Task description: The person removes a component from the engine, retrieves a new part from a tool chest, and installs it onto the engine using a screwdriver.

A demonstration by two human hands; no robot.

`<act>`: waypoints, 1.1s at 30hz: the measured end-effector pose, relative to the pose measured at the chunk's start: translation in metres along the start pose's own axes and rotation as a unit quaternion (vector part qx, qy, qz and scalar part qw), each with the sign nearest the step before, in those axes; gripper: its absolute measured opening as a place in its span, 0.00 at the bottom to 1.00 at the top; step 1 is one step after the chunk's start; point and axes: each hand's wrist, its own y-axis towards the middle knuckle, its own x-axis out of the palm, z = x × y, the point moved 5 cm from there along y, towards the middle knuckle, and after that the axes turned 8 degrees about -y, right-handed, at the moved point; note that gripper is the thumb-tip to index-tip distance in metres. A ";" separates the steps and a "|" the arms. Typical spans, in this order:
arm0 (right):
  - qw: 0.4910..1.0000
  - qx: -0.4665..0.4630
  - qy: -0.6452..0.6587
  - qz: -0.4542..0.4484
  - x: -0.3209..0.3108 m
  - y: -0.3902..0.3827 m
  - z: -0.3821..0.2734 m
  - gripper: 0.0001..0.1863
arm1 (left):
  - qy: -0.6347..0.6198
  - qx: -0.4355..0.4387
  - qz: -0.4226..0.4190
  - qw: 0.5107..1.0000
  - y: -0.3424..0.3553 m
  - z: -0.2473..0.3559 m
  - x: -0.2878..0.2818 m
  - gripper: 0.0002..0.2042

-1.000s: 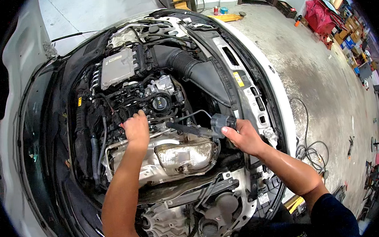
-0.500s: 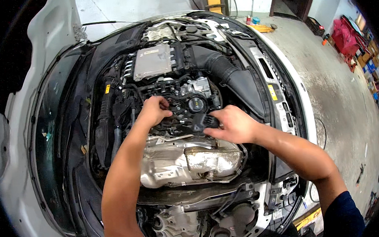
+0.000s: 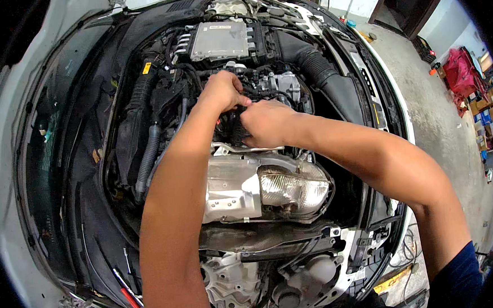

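Note:
My left hand [image 3: 224, 92] reaches into the middle of the engine [image 3: 205, 72], its fingers curled down and the thumb pointing toward the other hand. Whatever its fingertips pinch is hidden among dark hoses and wiring. Close beside it, my right hand [image 3: 268, 123] is closed round a black plastic part [image 3: 234, 129], of which only the left side shows. The two hands nearly touch. Just nearer than them lies a silver heat shield [image 3: 231, 186], with a ribbed metal cover [image 3: 293, 186] on its right.
A silver control box [image 3: 220, 40] tops the engine's far end. A black air duct [image 3: 323, 73] runs along the right. A red-handled screwdriver [image 3: 130, 299] lies at lower left near the windscreen edge. Beyond the fender are the garage floor [image 3: 424, 109] and a red bag [image 3: 460, 73].
My right hand has moved left and farther in with the black plastic part, up to my left hand. The round black cap is now covered. My view has shifted, so the engine sits differently.

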 end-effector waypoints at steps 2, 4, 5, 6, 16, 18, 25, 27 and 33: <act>0.999 -0.023 -0.003 0.023 0.004 0.007 -0.007 0.17 | 0.026 0.024 0.009 0.999 0.002 -0.002 0.000 0.20; 0.998 -0.030 -0.019 0.044 0.006 0.012 -0.011 0.15 | 0.041 0.040 0.018 0.998 0.000 -0.004 -0.001 0.19; 0.998 -0.039 -0.013 0.042 0.008 0.014 -0.011 0.15 | 0.046 0.042 0.017 0.998 -0.003 -0.006 0.000 0.18; 0.998 -0.046 -0.011 0.052 0.006 0.016 -0.013 0.15 | 0.031 0.037 0.015 0.999 -0.007 -0.008 -0.002 0.16; 0.999 -0.011 0.022 0.032 -0.012 -0.015 -0.002 0.15 | 0.002 0.077 0.045 0.996 -0.055 -0.008 -0.002 0.08; 0.997 0.007 0.049 0.053 -0.020 -0.026 0.005 0.18 | 0.002 0.052 0.055 0.997 -0.060 -0.008 0.001 0.07; 0.980 0.074 0.117 0.146 -0.041 -0.065 0.043 0.23 | -0.136 0.050 0.126 0.981 -0.081 -0.011 0.007 0.10; 0.956 0.092 0.170 0.220 -0.048 -0.103 0.050 0.22 | -0.019 0.095 0.223 0.970 -0.115 0.016 0.008 0.12; 0.875 0.152 0.231 0.397 -0.024 -0.352 -0.056 0.27 | -0.668 -0.070 0.049 0.739 -0.315 0.178 0.146 0.31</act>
